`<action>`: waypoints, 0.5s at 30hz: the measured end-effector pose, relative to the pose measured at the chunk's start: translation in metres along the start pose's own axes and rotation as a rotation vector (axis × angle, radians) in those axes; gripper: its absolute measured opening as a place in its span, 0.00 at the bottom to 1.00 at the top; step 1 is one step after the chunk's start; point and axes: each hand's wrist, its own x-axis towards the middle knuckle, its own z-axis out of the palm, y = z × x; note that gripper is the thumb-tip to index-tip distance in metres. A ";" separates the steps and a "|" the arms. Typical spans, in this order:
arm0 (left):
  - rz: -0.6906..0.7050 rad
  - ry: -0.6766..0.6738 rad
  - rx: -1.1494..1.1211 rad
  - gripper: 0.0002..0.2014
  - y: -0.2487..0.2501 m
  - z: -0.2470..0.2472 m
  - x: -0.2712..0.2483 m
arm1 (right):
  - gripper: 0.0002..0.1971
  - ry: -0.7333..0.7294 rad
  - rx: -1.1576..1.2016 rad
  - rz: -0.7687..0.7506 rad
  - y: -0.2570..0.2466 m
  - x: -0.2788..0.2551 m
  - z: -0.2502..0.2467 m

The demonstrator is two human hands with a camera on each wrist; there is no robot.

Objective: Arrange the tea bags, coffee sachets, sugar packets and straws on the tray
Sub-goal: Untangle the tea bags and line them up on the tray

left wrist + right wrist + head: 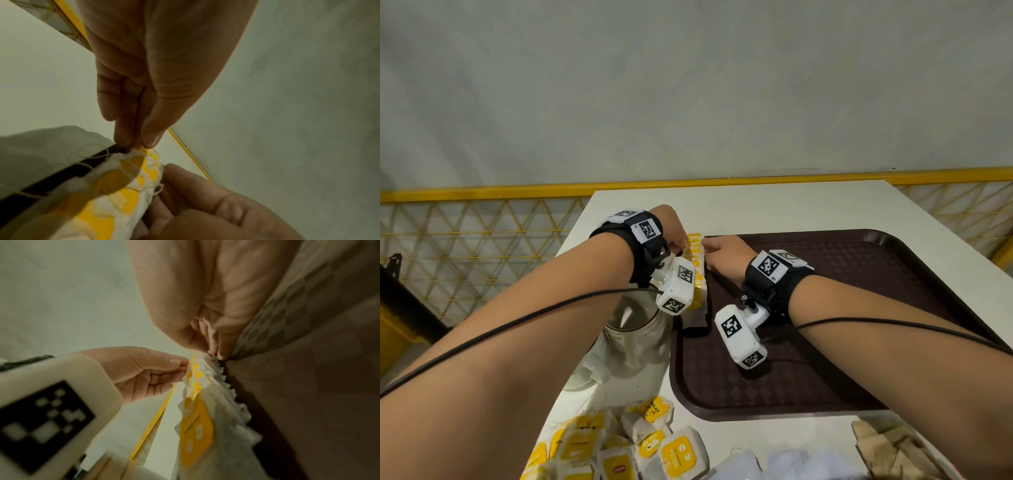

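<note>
A row of white tea bags with yellow tags (699, 274) stands on edge along the left rim of the brown tray (859, 274). Both hands meet at the row's far end. My left hand (683, 245) comes in from the left, and its thumb and fingers (151, 139) pinch the top of the end bag (133, 160). My right hand (706, 247) rests on the tray with curled fingers (222, 353) pinching the same end of the row (197, 423) from the tray side. More loose tea bags (619, 445) lie heaped at the table's near left.
A clear glass jar (633, 329) stands just left of the tray, under my left wrist. White packets (791, 462) and brown paper sachets (887, 448) lie at the near edge. A yellow mesh railing (482, 240) runs behind the white table (756, 205).
</note>
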 end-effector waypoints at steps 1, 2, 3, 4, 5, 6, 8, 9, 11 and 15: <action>0.003 -0.001 -0.001 0.05 0.000 -0.001 -0.001 | 0.22 0.000 -0.001 0.014 0.001 0.002 0.001; 0.002 -0.002 0.002 0.05 0.000 -0.001 0.000 | 0.21 0.013 -0.002 0.016 0.001 0.004 0.002; -0.001 0.004 0.005 0.05 -0.001 -0.002 -0.001 | 0.19 0.035 -0.003 0.016 0.001 0.005 0.002; -0.006 0.010 0.004 0.06 -0.001 -0.003 -0.002 | 0.18 0.058 0.001 0.016 -0.002 0.003 0.001; -0.008 0.014 0.008 0.07 -0.001 -0.004 -0.003 | 0.17 0.071 0.012 0.020 -0.003 0.002 0.000; -0.008 0.017 0.027 0.09 -0.001 -0.005 -0.005 | 0.16 0.076 0.028 0.027 -0.005 0.003 -0.001; -0.007 0.024 0.085 0.13 -0.002 -0.007 -0.007 | 0.19 0.051 0.028 0.038 -0.006 0.006 0.000; -0.004 0.024 0.097 0.13 -0.002 -0.007 -0.008 | 0.21 0.030 0.025 0.040 -0.004 0.009 0.001; 0.001 0.001 0.112 0.13 -0.003 -0.010 -0.011 | 0.22 0.018 0.026 0.032 0.000 0.014 0.002; -0.015 -0.079 0.138 0.14 -0.013 -0.015 -0.016 | 0.19 0.057 0.022 0.061 -0.009 -0.009 -0.009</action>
